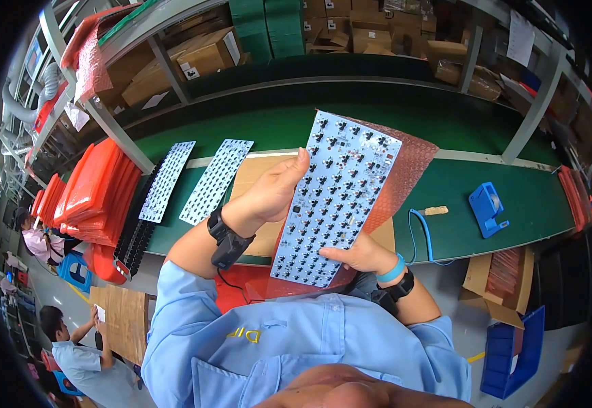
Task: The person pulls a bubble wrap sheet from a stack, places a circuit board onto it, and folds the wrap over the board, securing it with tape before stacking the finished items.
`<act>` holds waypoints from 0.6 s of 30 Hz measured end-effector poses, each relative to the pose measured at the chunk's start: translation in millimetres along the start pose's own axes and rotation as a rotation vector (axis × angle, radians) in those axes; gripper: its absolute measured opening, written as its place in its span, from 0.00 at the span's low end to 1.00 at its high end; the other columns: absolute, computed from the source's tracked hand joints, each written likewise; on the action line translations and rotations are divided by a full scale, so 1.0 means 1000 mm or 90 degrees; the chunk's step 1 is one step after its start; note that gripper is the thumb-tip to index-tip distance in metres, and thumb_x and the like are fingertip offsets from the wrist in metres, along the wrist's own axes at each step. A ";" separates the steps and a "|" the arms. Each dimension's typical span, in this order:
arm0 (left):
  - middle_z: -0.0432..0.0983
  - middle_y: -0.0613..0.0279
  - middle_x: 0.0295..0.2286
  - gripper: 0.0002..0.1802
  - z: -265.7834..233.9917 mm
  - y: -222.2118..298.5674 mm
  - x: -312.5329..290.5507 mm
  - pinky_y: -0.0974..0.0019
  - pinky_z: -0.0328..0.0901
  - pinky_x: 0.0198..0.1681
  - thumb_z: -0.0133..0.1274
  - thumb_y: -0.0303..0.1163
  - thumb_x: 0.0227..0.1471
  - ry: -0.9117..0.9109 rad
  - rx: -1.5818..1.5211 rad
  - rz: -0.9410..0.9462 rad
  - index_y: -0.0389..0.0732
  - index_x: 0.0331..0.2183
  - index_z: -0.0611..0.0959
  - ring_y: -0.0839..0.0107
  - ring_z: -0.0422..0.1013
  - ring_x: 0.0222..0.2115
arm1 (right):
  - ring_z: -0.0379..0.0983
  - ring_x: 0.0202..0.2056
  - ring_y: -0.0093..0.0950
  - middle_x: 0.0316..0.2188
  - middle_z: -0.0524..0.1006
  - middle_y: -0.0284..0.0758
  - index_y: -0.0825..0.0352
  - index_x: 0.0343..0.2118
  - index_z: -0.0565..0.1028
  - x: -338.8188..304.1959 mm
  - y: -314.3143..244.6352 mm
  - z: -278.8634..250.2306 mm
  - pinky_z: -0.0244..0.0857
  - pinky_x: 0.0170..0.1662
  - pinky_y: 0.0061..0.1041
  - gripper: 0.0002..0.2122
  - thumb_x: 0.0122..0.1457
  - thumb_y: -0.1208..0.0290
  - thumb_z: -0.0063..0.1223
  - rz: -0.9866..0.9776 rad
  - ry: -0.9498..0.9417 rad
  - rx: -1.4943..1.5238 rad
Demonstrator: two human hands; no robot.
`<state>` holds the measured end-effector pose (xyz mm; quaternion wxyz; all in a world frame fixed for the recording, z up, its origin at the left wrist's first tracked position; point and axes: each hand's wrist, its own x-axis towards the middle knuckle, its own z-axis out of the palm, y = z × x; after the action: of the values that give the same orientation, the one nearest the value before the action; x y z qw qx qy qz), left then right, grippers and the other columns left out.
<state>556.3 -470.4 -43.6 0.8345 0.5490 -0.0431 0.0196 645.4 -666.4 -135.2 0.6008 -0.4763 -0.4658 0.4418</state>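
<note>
A white keyboard circuit board [340, 183], dotted with rows of small black parts, is tilted up in front of me. Behind it lies a pink bubble-wrap bag [412, 160], which sticks out past the board's right side. My left hand [279, 187] grips the board's left edge, its thumb at the front and its other fingers hidden behind. Lower down on the right, my right hand [360, 257] clasps the board with its thumb across the front. Whether either hand also pinches the bag is hidden. Two more such boards, one [167, 182] beside another [216, 181], lie on the bench to the left.
Stacked red bubble-wrap bags [95, 194] stand at the far left, beside a black rack [136, 228]. Cardboard [252, 177] covers part of the green bench. On the right are a blue tape dispenser [488, 209] and a coiled blue cord [418, 238]. A co-worker [85, 353] handles a carton at lower left.
</note>
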 end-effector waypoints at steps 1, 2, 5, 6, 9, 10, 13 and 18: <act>0.73 0.55 0.53 0.34 0.002 0.000 0.000 0.61 0.66 0.57 0.34 0.55 0.68 -0.011 0.009 0.005 0.36 0.58 0.70 0.68 0.71 0.53 | 0.76 0.39 0.21 0.46 0.78 0.32 0.68 0.56 0.70 -0.001 0.001 0.000 0.72 0.33 0.19 0.23 0.58 0.71 0.62 0.009 -0.001 -0.001; 0.73 0.55 0.53 0.34 0.003 0.000 0.000 0.61 0.66 0.57 0.34 0.55 0.68 -0.012 0.010 0.004 0.36 0.58 0.70 0.68 0.71 0.53 | 0.76 0.36 0.19 0.45 0.78 0.32 0.68 0.55 0.70 -0.001 0.008 0.002 0.70 0.29 0.18 0.22 0.58 0.70 0.62 -0.021 0.006 -0.004; 0.74 0.56 0.53 0.32 0.004 -0.001 -0.001 0.61 0.66 0.57 0.36 0.53 0.68 -0.015 0.014 0.012 0.37 0.58 0.70 0.69 0.71 0.52 | 0.74 0.30 0.17 0.43 0.79 0.31 0.67 0.54 0.71 -0.002 0.014 0.005 0.66 0.22 0.15 0.22 0.58 0.69 0.62 -0.077 0.021 -0.011; 0.74 0.56 0.53 0.32 0.001 -0.001 -0.002 0.61 0.66 0.57 0.36 0.53 0.68 -0.012 0.009 0.013 0.37 0.58 0.70 0.69 0.71 0.52 | 0.74 0.29 0.16 0.43 0.79 0.31 0.67 0.54 0.71 -0.002 0.008 0.005 0.66 0.21 0.15 0.22 0.58 0.68 0.62 -0.038 0.021 -0.010; 0.74 0.57 0.53 0.27 -0.007 -0.003 -0.003 0.63 0.67 0.56 0.41 0.46 0.68 -0.035 0.011 0.031 0.38 0.58 0.70 0.70 0.72 0.52 | 0.73 0.27 0.16 0.42 0.79 0.31 0.66 0.54 0.70 -0.006 -0.004 0.006 0.65 0.20 0.15 0.22 0.59 0.68 0.62 0.033 0.022 -0.006; 0.74 0.57 0.53 0.27 -0.004 -0.003 -0.005 0.63 0.67 0.56 0.41 0.46 0.68 -0.035 0.011 0.031 0.38 0.58 0.70 0.70 0.72 0.52 | 0.73 0.27 0.15 0.41 0.79 0.31 0.66 0.55 0.70 -0.007 -0.004 0.006 0.65 0.20 0.15 0.22 0.59 0.67 0.62 0.028 0.025 -0.005; 0.74 0.59 0.53 0.23 0.009 0.000 -0.010 0.64 0.67 0.56 0.46 0.38 0.67 0.003 0.072 0.052 0.38 0.59 0.70 0.73 0.71 0.51 | 0.73 0.27 0.15 0.40 0.79 0.31 0.66 0.55 0.69 -0.008 -0.005 0.007 0.65 0.20 0.15 0.23 0.59 0.67 0.62 0.019 0.033 -0.002; 0.74 0.60 0.52 0.22 0.011 0.003 -0.014 0.64 0.66 0.56 0.47 0.34 0.66 -0.002 0.076 0.053 0.38 0.59 0.70 0.74 0.71 0.51 | 0.73 0.27 0.16 0.40 0.78 0.31 0.66 0.56 0.68 -0.007 -0.002 0.008 0.66 0.20 0.15 0.23 0.59 0.67 0.62 0.026 0.024 -0.013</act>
<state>541.6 -479.5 -37.5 0.7984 0.5958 -0.0665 0.0561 636.2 -672.5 -133.5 0.5953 -0.5002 -0.4493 0.4400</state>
